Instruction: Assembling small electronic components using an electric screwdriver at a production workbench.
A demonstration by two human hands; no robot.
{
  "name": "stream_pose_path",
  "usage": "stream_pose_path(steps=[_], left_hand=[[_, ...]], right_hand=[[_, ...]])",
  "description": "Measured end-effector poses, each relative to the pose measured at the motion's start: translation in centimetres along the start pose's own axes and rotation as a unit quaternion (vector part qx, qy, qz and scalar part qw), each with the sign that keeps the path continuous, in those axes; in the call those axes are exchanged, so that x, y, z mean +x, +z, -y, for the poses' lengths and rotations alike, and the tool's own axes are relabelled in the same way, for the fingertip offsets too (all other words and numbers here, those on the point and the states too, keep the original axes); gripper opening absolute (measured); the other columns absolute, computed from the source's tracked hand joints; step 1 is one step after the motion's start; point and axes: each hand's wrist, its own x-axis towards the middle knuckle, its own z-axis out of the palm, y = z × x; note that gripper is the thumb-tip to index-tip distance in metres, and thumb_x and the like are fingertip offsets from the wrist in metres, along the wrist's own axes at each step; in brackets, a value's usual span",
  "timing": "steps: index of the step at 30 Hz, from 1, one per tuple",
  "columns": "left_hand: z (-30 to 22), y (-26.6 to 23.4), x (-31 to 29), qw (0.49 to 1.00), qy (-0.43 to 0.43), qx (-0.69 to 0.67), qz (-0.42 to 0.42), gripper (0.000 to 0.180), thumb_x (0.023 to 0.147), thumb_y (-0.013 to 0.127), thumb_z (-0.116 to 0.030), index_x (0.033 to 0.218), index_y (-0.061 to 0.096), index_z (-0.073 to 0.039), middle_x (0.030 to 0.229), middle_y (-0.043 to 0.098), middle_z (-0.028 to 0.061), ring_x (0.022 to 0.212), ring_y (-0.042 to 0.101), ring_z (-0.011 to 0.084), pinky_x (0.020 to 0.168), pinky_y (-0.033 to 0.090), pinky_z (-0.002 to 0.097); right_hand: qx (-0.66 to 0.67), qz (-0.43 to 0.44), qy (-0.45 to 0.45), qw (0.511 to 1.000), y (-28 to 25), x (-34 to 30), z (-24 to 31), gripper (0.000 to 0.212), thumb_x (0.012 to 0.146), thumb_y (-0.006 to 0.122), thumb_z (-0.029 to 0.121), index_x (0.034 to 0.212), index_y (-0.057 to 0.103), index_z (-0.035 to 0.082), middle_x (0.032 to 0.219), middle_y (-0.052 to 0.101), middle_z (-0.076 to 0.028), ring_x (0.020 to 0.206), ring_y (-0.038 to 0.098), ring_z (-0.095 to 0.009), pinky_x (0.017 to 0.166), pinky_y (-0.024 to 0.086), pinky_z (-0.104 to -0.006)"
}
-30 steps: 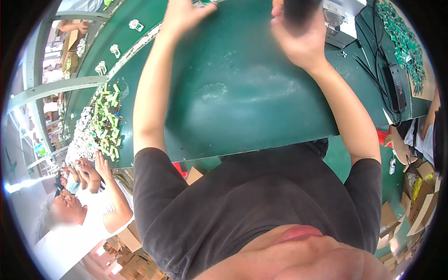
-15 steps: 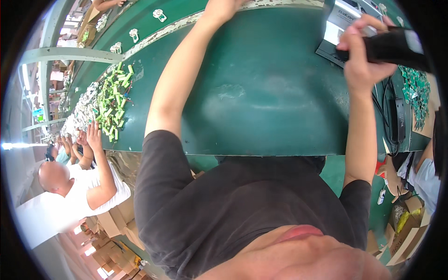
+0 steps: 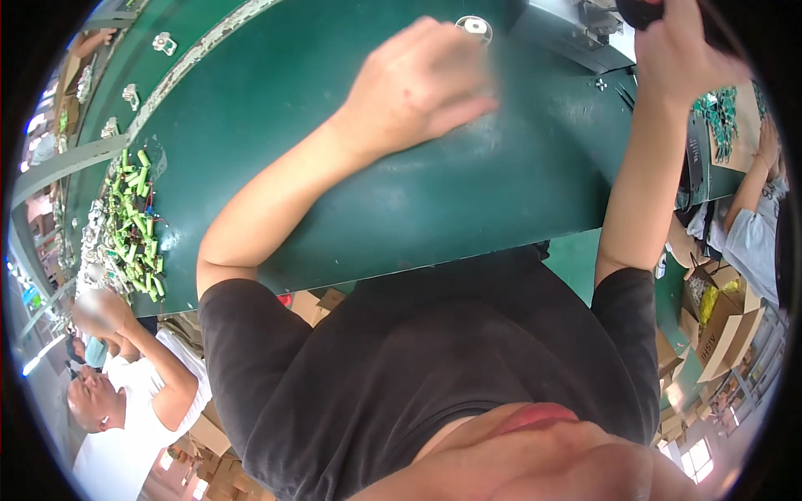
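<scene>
My left hand (image 3: 426, 79) is over the green table, its fingers curled and partly smeared by motion. A white round plastic part (image 3: 474, 27) with a hole in its middle shows at the far side of these fingers, and the hand seems to grip it. At the upper right, my right hand (image 3: 681, 63) is closed round a black handheld tool (image 3: 640, 10), most of which is cut off by the picture's rim. Just left of that hand stands a grey-white box-shaped device (image 3: 560, 37).
Green cylindrical cells (image 3: 134, 225) and white parts lie heaped at the left. Beyond a worn rail (image 3: 200, 50), white parts (image 3: 164, 43) sit on a green belt. Small green boards (image 3: 718, 117) lie at the right. Co-workers sit on both sides; a carton (image 3: 723, 321) stands lower right.
My left hand has come back from the rail to the table, with the white round part now at its fingers. My right hand with the black tool sits nearer the upper rim. The view has turned.
</scene>
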Motion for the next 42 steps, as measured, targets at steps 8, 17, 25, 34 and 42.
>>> stream_pose_path(steps=[8, 17, 25, 34, 42], left_hand=[[0.5, -0.4, 0.1, 0.993, -0.043, -0.062, 0.095, 0.032, 0.079, 0.085, -0.027, 0.096, 0.073, -0.002, 0.146, 0.048, 0.0304, 0.133, 0.049, 0.0501, 0.111, 0.045, 0.0496], [1.2, 0.1, -0.3, 0.985, -0.033, -0.138, 0.095, 0.023, 0.081, 0.083, -0.016, 0.097, 0.074, -0.004, 0.145, 0.048, 0.0284, 0.124, 0.058, 0.043, 0.106, 0.051, 0.046], [0.5, -0.7, 0.3, 0.986, -0.03, -0.105, 0.127, 0.022, 0.083, 0.08, -0.017, 0.099, 0.074, -0.004, 0.143, 0.048, 0.0283, 0.122, 0.058, 0.0427, 0.106, 0.05, 0.0457], [0.8, -0.4, 0.0, 0.988, -0.019, -0.1, 0.113, 0.023, 0.082, 0.081, -0.018, 0.099, 0.074, -0.005, 0.139, 0.05, 0.0289, 0.12, 0.059, 0.043, 0.105, 0.051, 0.0453], [0.4, 1.0, -0.9, 0.991, -0.091, -0.093, 0.045, 0.036, 0.078, 0.084, -0.027, 0.109, 0.074, -0.012, 0.124, 0.064, 0.0124, 0.113, 0.063, 0.0334, 0.094, 0.056, 0.042]], right_hand=[[0.15, 0.051, 0.1, 0.982, 1.5, -3.2, -1.2, 0.066, 0.085, 0.054, -0.015, 0.146, 0.036, 0.001, 0.104, 0.055, -0.012, 0.055, 0.055, -0.012, 0.047, 0.048, -0.0266], [0.179, 0.076, 0.078, 0.978, 4.5, -7.6, -2.9, 0.069, 0.085, 0.055, -0.019, 0.147, 0.033, 0.001, 0.103, 0.054, -0.013, 0.062, 0.059, -0.012, 0.053, 0.05, -0.0238], [0.171, 0.085, 0.093, 0.977, 4.5, -8.5, -3.5, 0.069, 0.085, 0.057, -0.02, 0.146, 0.032, 0.002, 0.105, 0.054, -0.012, 0.065, 0.059, -0.011, 0.056, 0.05, -0.0224], [0.137, 0.114, 0.117, 0.977, 4.9, -8.4, -3.8, 0.063, 0.087, 0.063, -0.009, 0.143, 0.034, 0.0, 0.105, 0.056, -0.009, 0.073, 0.057, -0.008, 0.063, 0.049, -0.021], [0.116, 0.081, 0.136, 0.981, 5.5, -9.6, -2.9, 0.059, 0.087, 0.065, -0.007, 0.14, 0.041, 0.001, 0.102, 0.057, -0.007, 0.08, 0.055, -0.008, 0.068, 0.045, -0.0218]])
